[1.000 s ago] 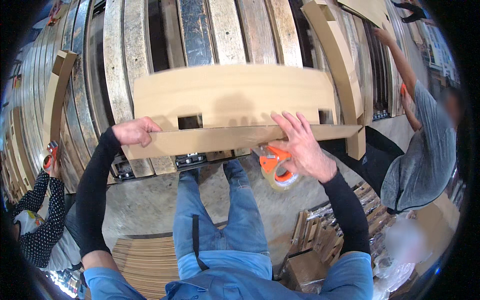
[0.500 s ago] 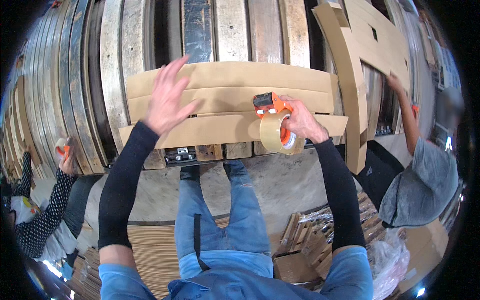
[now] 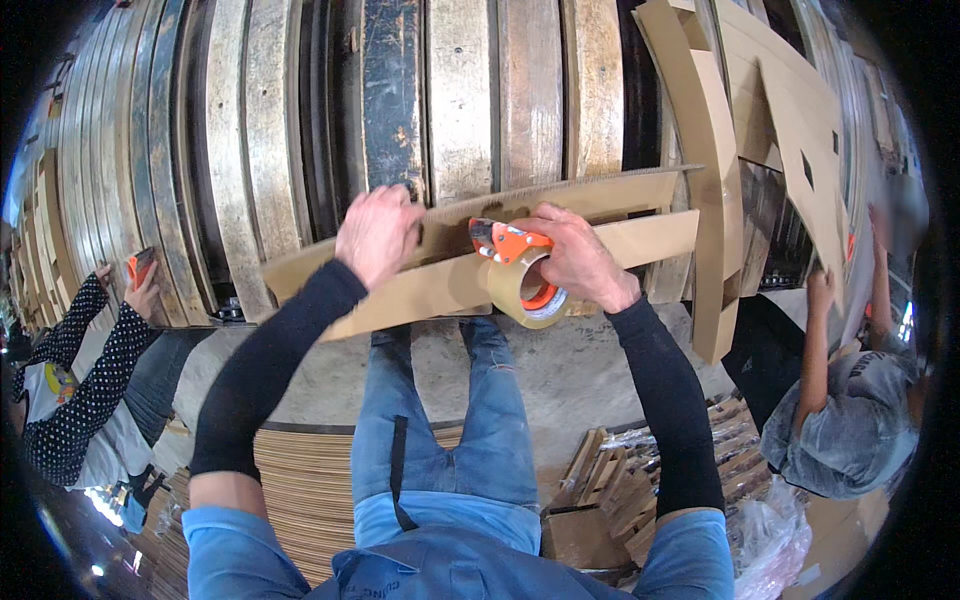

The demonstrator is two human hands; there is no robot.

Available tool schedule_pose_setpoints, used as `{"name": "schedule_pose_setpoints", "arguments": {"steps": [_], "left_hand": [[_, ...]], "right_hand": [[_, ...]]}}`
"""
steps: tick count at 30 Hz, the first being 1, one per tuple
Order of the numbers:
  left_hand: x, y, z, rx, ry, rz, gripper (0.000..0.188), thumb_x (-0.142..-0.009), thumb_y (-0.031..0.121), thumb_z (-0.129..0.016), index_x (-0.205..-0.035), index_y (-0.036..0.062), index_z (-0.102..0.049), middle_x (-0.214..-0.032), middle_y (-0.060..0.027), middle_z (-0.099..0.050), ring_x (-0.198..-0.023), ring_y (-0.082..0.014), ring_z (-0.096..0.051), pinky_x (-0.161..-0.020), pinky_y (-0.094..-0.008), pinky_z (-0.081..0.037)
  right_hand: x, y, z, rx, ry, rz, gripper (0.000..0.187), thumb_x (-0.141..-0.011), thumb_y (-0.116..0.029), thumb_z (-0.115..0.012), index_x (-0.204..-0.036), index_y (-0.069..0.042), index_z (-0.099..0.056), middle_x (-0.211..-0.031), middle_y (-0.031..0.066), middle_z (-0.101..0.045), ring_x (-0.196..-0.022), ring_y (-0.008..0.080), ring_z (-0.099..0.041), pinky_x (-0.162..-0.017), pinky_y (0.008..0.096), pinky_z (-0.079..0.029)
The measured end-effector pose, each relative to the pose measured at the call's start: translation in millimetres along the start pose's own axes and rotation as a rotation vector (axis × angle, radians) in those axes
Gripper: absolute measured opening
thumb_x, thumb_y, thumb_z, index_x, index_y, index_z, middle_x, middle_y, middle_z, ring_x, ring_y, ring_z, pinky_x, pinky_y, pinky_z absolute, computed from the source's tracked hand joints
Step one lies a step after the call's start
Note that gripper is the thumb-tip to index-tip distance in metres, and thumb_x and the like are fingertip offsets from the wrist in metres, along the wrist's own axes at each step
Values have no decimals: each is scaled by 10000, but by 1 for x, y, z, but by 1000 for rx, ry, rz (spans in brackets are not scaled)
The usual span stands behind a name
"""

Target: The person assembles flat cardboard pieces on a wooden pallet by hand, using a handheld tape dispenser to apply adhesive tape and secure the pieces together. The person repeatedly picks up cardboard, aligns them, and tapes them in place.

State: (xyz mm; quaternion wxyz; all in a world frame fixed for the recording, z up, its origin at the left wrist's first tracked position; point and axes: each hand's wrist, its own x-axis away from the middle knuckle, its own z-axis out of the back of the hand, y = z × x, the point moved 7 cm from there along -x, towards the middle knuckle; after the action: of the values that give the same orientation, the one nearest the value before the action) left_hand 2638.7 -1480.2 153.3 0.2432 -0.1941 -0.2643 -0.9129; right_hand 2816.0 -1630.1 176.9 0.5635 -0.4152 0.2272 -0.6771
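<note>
A long brown cardboard piece (image 3: pixel 425 293) lies across the wooden slats before me, its far flap raised and tilted. My left hand (image 3: pixel 380 238) is closed over that flap's upper edge, left of the middle; its fingertips are partly hidden. In my right hand (image 3: pixel 585 258) is an orange tape dispenser (image 3: pixel 522 243) with a wide roll of clear tape (image 3: pixel 522 292). The dispenser is over the cardboard's near strip, just right of my left hand. Whether it touches the cardboard I cannot tell.
Another folded cardboard piece (image 3: pixel 706 170) lies lengthwise at right. Beyond it, a person (image 3: pixel 845 420) holds a large cardboard sheet (image 3: pixel 800 130). At left, another person (image 3: pixel 90 400) holds an orange tool (image 3: pixel 141 265). Stacked cardboard (image 3: pixel 300 490) and plastic wrap (image 3: pixel 770 540) are below.
My left hand has come down and closed on the far flap, which now stands raised. The tape dispenser has shifted slightly left. The person at right has swung their sheet upright.
</note>
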Motion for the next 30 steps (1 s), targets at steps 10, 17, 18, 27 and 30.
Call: {"name": "schedule_pose_setpoints", "arguments": {"steps": [10, 17, 18, 27, 30], "left_hand": [[70, 23, -57, 160, 21, 195, 1155, -563, 495, -944, -1454, -27, -426, -1151, -245, -702, -1127, -399, -674, -1143, -528, -423], [86, 24, -70, 298, 15, 336, 1134, -581, 457, -944, -1484, 3, -430, -1203, -234, -698, -1148, -370, -668, -1098, -510, -458], [87, 27, -73, 336, 65, 307, 1062, -583, 451, -941, -1432, 0, -489, -1252, -225, -685, -1170, -382, -655, -1092, -512, -456], [110, 90, -93, 233, 207, 157, 294, -760, 114, -734, -1047, 72, -685, -1445, -257, -448, -1335, -467, -427, -1121, -553, -375], [113, 117, -101, 130, 312, 166, 274, -756, 188, -784, -977, 85, -660, -1514, -296, -362, -1376, -492, -361, -1130, -638, -302]], "right_hand": [[1, -14, -7, 289, 17, 158, 504, -685, -52, -741, -1186, -102, -724, -1037, 81, -652, -985, 285, -627, -886, 408, -458], [103, -14, 7, -28, 528, -118, 529, -674, -19, -836, -1184, -20, -695, -1092, 116, -688, -1017, 313, -663, -904, 441, -530], [122, 4, -21, -537, 621, -335, 480, -736, 6, -811, -1197, 15, -675, -1135, 123, -691, -1039, 290, -663, -936, 446, -542], [132, 44, -125, -902, 1004, -550, 327, -856, 73, -719, -1177, 39, -669, -1160, 79, -707, -1046, 148, -655, -950, 309, -507], [132, 50, -132, -1170, 1027, -574, 338, -881, 48, -718, -1213, 17, -663, -1133, 53, -715, -1009, 135, -672, -894, 296, -537]]}}
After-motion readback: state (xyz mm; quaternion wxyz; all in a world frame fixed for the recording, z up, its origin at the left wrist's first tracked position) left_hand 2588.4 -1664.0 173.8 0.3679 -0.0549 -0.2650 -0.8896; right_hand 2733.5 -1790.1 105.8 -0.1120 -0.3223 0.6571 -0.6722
